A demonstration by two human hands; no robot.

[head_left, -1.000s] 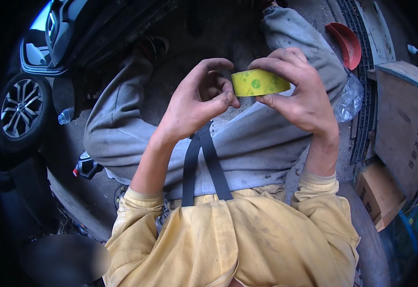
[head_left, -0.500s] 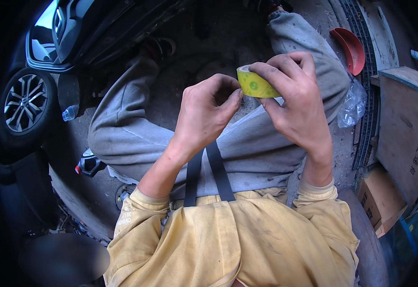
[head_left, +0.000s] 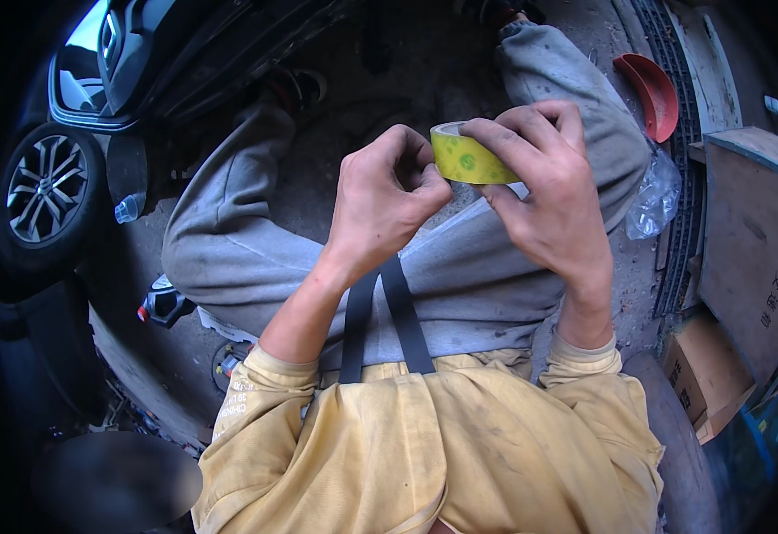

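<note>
A roll of yellow-green tape [head_left: 467, 162] is up in front of me, above my lap. My right hand [head_left: 549, 178] grips it from the right, fingers over the top rim and thumb underneath. Close against the roll's left side is my left hand [head_left: 380, 200], its thumb and curled fingers drawn into a pinch. The thumb tip meets or nearly meets the roll's edge; whether a tape end lies between those fingers cannot be made out.
A dark car door [head_left: 166, 67] stands at upper left, beside a wheel [head_left: 48, 189]. On the right lie a red curved piece [head_left: 652, 96], a clear plastic bag [head_left: 654, 198], a wooden crate [head_left: 749, 240] and a cardboard box [head_left: 709, 369]. A dark bottle [head_left: 168, 303] is near my left knee.
The tape roll has shifted slightly left and turned a little in my right hand. My left fingers have moved slightly along its edge, with the knuckles raised.
</note>
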